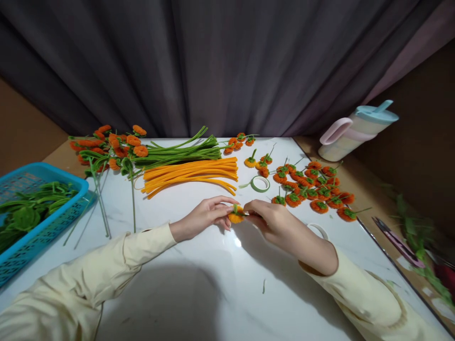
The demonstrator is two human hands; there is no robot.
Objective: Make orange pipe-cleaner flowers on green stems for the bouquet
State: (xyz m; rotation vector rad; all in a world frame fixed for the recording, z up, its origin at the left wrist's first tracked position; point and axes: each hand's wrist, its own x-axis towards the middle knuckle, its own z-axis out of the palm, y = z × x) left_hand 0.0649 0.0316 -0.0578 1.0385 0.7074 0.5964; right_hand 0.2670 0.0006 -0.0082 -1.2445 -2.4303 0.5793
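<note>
**Yellow-orange flower head (235, 217) sits between two hands above a white table (245, 308)**

The left hand (206, 216) grips the small flower head from its left side, thumb and fingers closed around its edge, with the other fingers curled loosely below. The right hand (275, 220) reaches in from the other side, its fingers drawn together in a pinch at the flower's right edge; what lies between those fingertips is too small to tell. A bit of green shows on top of the flower head.

Just beyond the hands, a bundle of orange chenille stems (192, 174) lies crosswise, with green chenille stems (181, 155) behind it. A roll of green tape (261, 190) rests flat past the right hand, near a spread of orange flower heads (319, 206) with green backs. A white ring (322, 229) is partly hidden by the right forearm.

On the left, stemmed orange flowers (141, 151) lie near a blue basket (42, 233) holding green leaves (26, 218). On the right stands a tilted-looking cup (355, 135) with a blue lid and pink handle, and pink-handled snips (400, 242) lie beyond the table's dark edge.
</note>
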